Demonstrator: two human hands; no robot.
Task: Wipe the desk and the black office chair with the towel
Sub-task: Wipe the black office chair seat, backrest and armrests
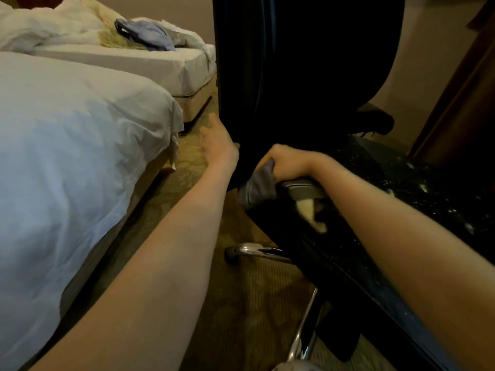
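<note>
Just left of the black office chair [294, 76], a white bed [67, 135].

No readable text, labels, brands or numbers anywhere in view.

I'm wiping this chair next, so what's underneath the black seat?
Two chrome base legs, one ending in a caster, over patterned carpet. The seat covers the hub and any other legs.

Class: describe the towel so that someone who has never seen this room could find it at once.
Start at the black office chair right of the two white beds. Where its backrest meets the seat, the right hand grips a crumpled grey cloth towel. Unlike the bluish clothing lying on the far bed, it is held against the chair.
</note>
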